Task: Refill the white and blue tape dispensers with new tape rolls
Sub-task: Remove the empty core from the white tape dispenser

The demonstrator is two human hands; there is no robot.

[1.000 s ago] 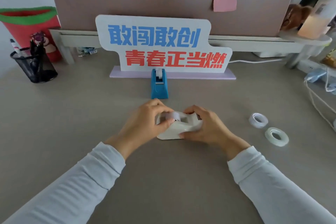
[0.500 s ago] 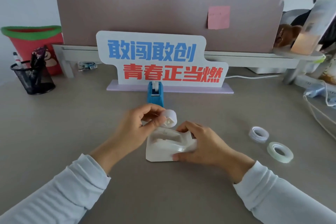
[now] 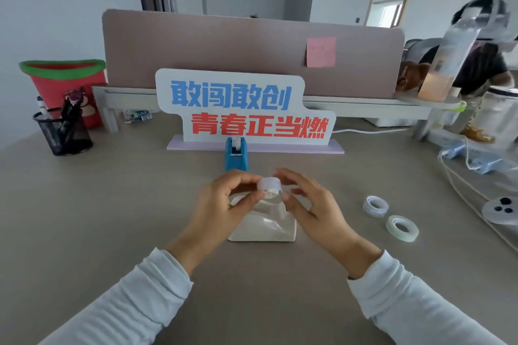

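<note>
Head view showed the left hand (image 3: 224,204) grip pinching the spool core (image 3: 269,187) above the white dispenser (image 3: 263,225) mid-surface, right hand (image 3: 311,204) spread beside it; a loose pinch risked dropping it toward the blue dispenser (image 3: 236,152).

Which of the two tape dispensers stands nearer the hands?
The white dispenser, directly under both hands; the blue dispenser stands farther back by the sign.

Colours on the desk (image 3: 84,218)

Desk showing grey-tan; one dispenser (image 3: 266,228) white, other dispenser (image 3: 236,154) blue; sign (image 3: 238,109) white w/ blue + red lettering; note (image 3: 321,52) pink; bucket (image 3: 64,84) red w/ green rim; sleeves (image 3: 134,300) pale grey.
</note>
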